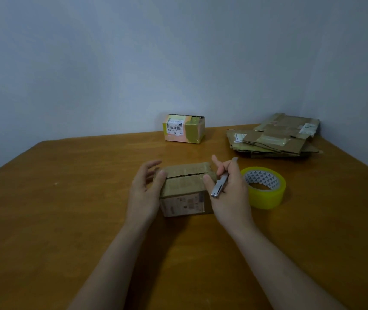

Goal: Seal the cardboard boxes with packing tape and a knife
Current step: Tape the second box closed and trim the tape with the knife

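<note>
A small brown cardboard box (184, 190) sits mid-table, its two top flaps meeting along a dark seam. My left hand (144, 193) rests against the box's left side, thumb on the top edge, fingers relaxed and spread. My right hand (228, 187) is at the box's right side and holds a grey utility knife (219, 184) between its fingers, thumb touching the box top. A roll of yellowish packing tape (265, 186) lies flat just right of that hand.
A second small box (184, 128) with a barcode label and tape stands at the back by the wall. A pile of flattened cardboard boxes (274, 136) lies in the back right corner. The wooden table (66, 209) extends left and forward.
</note>
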